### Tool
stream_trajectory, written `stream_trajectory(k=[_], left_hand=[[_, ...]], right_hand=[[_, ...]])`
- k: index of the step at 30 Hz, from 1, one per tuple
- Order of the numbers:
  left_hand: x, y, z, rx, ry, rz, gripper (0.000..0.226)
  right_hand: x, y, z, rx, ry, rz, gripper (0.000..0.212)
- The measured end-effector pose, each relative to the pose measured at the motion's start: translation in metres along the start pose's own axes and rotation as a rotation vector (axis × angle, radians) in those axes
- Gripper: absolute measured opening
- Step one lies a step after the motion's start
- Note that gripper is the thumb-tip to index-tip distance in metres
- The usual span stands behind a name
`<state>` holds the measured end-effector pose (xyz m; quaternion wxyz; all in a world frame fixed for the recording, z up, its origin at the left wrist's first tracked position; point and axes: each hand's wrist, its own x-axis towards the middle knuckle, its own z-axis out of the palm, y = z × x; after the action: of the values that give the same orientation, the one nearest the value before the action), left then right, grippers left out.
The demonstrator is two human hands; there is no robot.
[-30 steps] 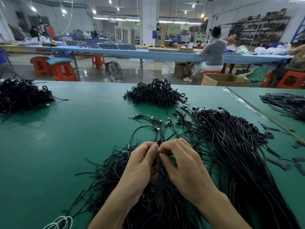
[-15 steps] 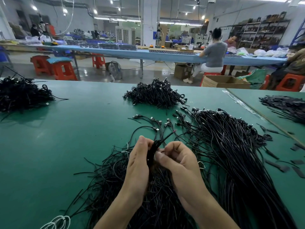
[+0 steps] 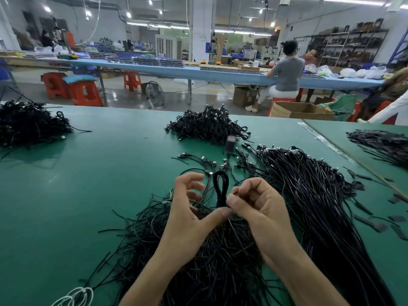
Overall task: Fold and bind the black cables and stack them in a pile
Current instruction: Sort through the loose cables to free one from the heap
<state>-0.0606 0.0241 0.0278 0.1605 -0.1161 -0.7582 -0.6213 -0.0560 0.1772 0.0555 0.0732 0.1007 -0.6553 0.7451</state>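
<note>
A folded black cable [image 3: 220, 186] stands upright as a narrow loop between my hands. My right hand [image 3: 258, 208] pinches its lower end with thumb and curled fingers. My left hand [image 3: 187, 217] is beside it with fingers spread and off the cable; only its thumb reaches to the loop's base. Under both hands lies a heap of thin black ties [image 3: 220, 261]. Long loose black cables [image 3: 309, 195] fan out to the right. A pile of bound cables [image 3: 207, 125] sits at the far middle of the green table [image 3: 88, 184].
Another black cable heap [image 3: 28, 127] lies far left, and one more [image 3: 382, 144] on the adjoining table to the right. White ties [image 3: 75, 297] lie at the near left edge. Small black strips [image 3: 375, 224] are scattered right. People sit at a blue bench behind.
The cable bundle, earlier hidden between my closed hands, now stands up as a visible loop. My left fingers have let go and spread; my right hand keeps its pinch.
</note>
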Motion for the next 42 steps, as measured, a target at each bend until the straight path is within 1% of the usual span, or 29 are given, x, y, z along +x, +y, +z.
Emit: stream_trajectory(k=[3, 4, 7, 10, 11, 13, 15, 18, 19, 21, 22, 26, 28, 30, 31, 32, 33, 34, 36, 37, 38, 39, 40, 42], left_hand=[[0.001, -0.002, -0.001, -0.028, -0.030, -0.003, 0.030], [0.001, -0.002, 0.000, -0.038, -0.021, 0.007, 0.025], [-0.001, -0.001, 0.000, -0.052, 0.004, -0.034, 0.027], [0.001, -0.004, -0.002, -0.090, 0.041, -0.084, 0.018], [0.002, -0.007, -0.003, -0.089, 0.050, -0.074, 0.022], [0.004, -0.007, -0.005, -0.124, 0.026, -0.082, 0.031], [0.004, -0.007, -0.005, -0.168, -0.028, -0.106, 0.038], [0.004, -0.004, -0.003, -0.254, -0.081, -0.152, 0.048], [0.003, -0.003, -0.003, -0.329, -0.094, -0.180, 0.049], [0.002, 0.002, -0.003, -0.479, -0.130, -0.226, 0.042], [0.001, 0.004, -0.003, -0.507, -0.141, -0.227, 0.040], [-0.003, 0.005, 0.003, -0.394, -0.133, -0.146, 0.037], [-0.002, 0.004, 0.003, -0.315, -0.165, -0.101, 0.027], [0.000, 0.000, -0.001, -0.185, -0.148, -0.097, 0.018], [0.001, -0.003, -0.004, -0.081, -0.123, -0.095, 0.022], [0.001, -0.006, -0.006, 0.016, -0.115, -0.104, 0.032], [0.002, -0.009, -0.008, 0.075, -0.141, -0.134, 0.037], [0.001, -0.010, -0.008, 0.105, -0.195, -0.187, 0.036], [0.000, -0.011, -0.004, 0.136, -0.311, -0.279, 0.025], [-0.001, -0.011, -0.002, 0.151, -0.335, -0.278, 0.016], [-0.002, -0.012, -0.001, 0.166, -0.341, -0.247, 0.007], [-0.002, -0.012, 0.001, 0.194, -0.333, -0.191, 0.007], [-0.003, -0.013, 0.001, 0.238, -0.315, -0.130, 0.012], [-0.004, -0.016, 0.002, 0.340, -0.265, -0.035, 0.015]], right_hand=[[0.002, -0.001, -0.001, -0.064, -0.050, -0.067, 0.022], [0.002, 0.000, 0.000, -0.101, -0.071, -0.085, 0.022], [0.002, 0.000, 0.001, -0.160, -0.099, -0.103, 0.025], [-0.001, 0.002, 0.000, -0.184, -0.158, -0.072, 0.034], [-0.003, 0.003, 0.000, -0.194, -0.197, -0.052, 0.036], [-0.006, 0.008, 0.002, -0.207, -0.248, -0.014, 0.031], [-0.007, 0.014, 0.003, -0.215, -0.242, 0.004, 0.026], [-0.005, 0.017, 0.002, -0.237, -0.195, 0.000, 0.029], [-0.004, 0.017, 0.000, -0.246, -0.181, -0.003, 0.031], [-0.002, 0.017, -0.003, -0.242, -0.168, -0.001, 0.034], [-0.002, 0.018, -0.003, -0.233, -0.169, 0.004, 0.035], [-0.001, 0.021, -0.006, -0.168, -0.145, 0.041, 0.038], [-0.001, 0.020, -0.009, -0.128, -0.104, 0.063, 0.040], [0.000, 0.020, -0.013, -0.154, -0.058, 0.058, 0.042], [0.001, 0.020, -0.015, -0.171, -0.034, 0.052, 0.042], [0.001, 0.019, -0.017, -0.183, -0.015, 0.049, 0.042], [0.002, 0.019, -0.018, -0.186, -0.003, 0.049, 0.042], [0.002, 0.019, -0.018, -0.181, 0.002, 0.051, 0.041], [0.002, 0.022, -0.017, -0.153, -0.004, 0.065, 0.042], [0.002, 0.024, -0.016, -0.128, -0.004, 0.081, 0.043], [0.001, 0.027, -0.014, -0.099, 0.000, 0.107, 0.042], [0.001, 0.029, -0.013, -0.053, 0.002, 0.144, 0.041], [0.001, 0.032, -0.013, 0.024, 0.002, 0.195, 0.038], [0.001, 0.039, -0.014, 0.261, 0.005, 0.342, 0.035]])
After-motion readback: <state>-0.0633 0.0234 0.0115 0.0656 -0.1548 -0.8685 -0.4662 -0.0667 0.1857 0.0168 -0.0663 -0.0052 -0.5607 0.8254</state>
